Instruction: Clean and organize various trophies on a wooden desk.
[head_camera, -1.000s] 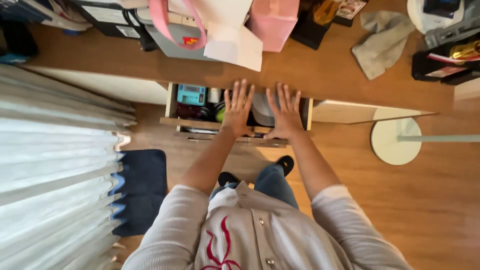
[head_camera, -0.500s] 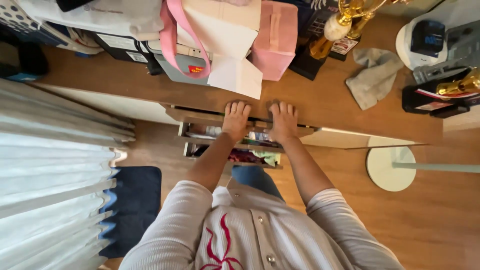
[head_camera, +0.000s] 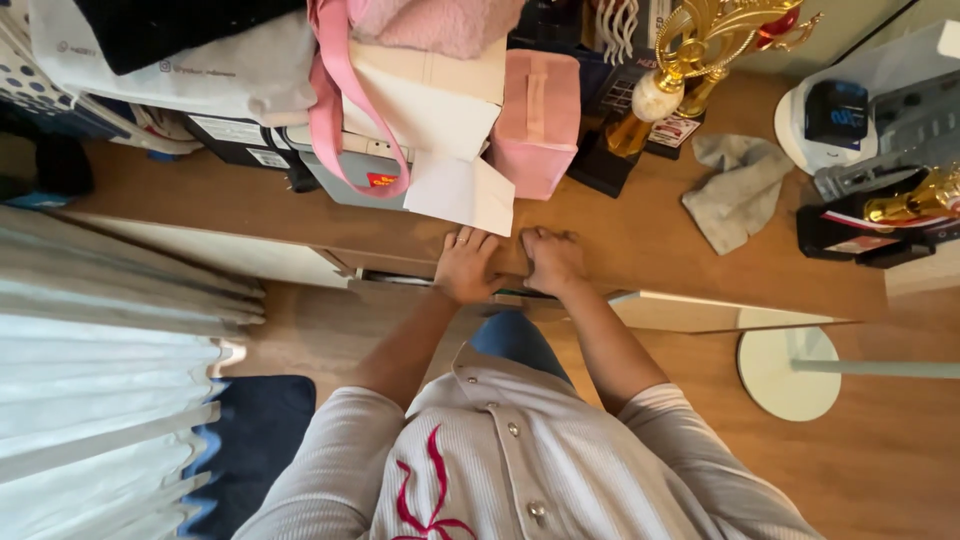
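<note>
Both my hands press side by side against the front of a wooden drawer (head_camera: 395, 281) under the edge of the desk (head_camera: 620, 235). My left hand (head_camera: 465, 266) lies flat with its fingertips reaching onto the desk top. To its right, my right hand (head_camera: 552, 261) has its fingers bent over the desk edge. Neither hand holds anything. Only a thin sliver of the drawer shows, and its contents are hidden.
The back of the desk is crowded: a pink bag (head_camera: 535, 115), white folded paper (head_camera: 460, 190), a gold trophy (head_camera: 665, 80), a grey cloth (head_camera: 735, 190) and a white device (head_camera: 835, 115). A pale curtain (head_camera: 100, 400) hangs at left, with a lamp base (head_camera: 790, 375) on the floor at right.
The drawer, wide open a second ago with small items showing inside, has slid in under the desk until almost shut. Both hands moved forward with it.
</note>
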